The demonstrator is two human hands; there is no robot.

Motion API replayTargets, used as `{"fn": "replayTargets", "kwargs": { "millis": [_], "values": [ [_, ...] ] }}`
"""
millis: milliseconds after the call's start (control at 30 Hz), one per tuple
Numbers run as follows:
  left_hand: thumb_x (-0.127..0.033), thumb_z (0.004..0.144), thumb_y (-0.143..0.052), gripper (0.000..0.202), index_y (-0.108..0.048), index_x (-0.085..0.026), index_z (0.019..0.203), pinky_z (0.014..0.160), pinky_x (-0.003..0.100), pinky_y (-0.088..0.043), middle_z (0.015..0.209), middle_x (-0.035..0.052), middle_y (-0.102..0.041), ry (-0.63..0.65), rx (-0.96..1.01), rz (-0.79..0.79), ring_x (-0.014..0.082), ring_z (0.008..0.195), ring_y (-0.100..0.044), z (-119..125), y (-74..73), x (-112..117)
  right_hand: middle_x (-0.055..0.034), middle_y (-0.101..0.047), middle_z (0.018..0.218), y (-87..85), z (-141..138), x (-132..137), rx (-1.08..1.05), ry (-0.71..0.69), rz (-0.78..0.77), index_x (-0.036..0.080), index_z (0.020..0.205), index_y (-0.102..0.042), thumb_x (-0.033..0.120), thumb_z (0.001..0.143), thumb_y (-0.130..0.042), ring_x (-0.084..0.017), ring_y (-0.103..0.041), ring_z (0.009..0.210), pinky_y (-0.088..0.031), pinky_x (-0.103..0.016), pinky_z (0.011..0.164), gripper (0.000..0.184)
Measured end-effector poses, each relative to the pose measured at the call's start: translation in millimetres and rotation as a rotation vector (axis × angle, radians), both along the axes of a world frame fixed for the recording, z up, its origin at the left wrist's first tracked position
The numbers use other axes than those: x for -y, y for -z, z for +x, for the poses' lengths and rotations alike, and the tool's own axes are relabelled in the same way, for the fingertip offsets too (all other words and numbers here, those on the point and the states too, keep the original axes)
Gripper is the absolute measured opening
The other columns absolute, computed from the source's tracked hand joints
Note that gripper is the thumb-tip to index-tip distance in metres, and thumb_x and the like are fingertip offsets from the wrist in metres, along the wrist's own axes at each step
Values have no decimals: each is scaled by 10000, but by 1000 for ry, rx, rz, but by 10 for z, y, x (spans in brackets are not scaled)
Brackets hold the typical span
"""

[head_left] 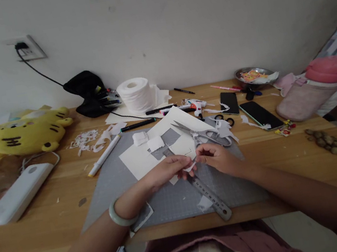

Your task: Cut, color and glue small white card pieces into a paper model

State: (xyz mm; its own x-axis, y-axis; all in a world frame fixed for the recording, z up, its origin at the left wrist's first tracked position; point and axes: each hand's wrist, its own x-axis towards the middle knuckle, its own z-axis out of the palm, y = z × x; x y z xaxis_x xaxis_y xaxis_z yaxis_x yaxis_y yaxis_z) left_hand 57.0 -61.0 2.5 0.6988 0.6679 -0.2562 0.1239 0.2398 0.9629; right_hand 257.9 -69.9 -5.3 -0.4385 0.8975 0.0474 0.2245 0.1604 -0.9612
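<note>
1 wooden desk carries everything here, and a grey cutting mat covers its near middle, giving a flat, firm base. On the mat lies a white paper sheet with openings cut in it; it looks stiffer than tissue yet bends readily, so it is best lifted by an outer edge, clear of the cutouts. A steel ruler slants toward the desk's front edge, likely smooth and rigid, easiest to take by its holed end. The scissors, open on the sheet, are probably the heaviest tool nearby and ask for a hold at the loops. The left hand pinches a small white strip between thumb and fingers, above the mat and ruler; the right hand is curled just beside it, thumb and forefinger drawn together, though I cannot tell whether they grip the strip's end. 2 small white pads on the sheet appear soft. The strip, smallest of these, should be nearly weightless, limp and easily creased or torn; fingertips at its ends suit it, with little pressure.
</note>
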Motion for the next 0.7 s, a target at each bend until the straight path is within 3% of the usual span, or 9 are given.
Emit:
{"fn": "replayTargets", "kwargs": {
  "millis": [233,700],
  "values": [
    [-521,704,-697,400,-634,-129,760,557,208,-336,725,8,-621,39,19,-25,79,589,-475,25,25,-3,17,-533,641,-14,-12,12,6,-62,21,188,725,-573,513,805,-595,-121,-446,602,-345,-247,559,335],
    [-451,638,-765,349,-684,-129,742,593,217,-408,651,-5,-600,-178,70,53,90,596,-498,-1,-6,-22,20,-514,649,-24,-20,58,117,36,206,197,772,-581,268,813,-552,-116,-451,596,-353,-242,554,87]
  ]
}}
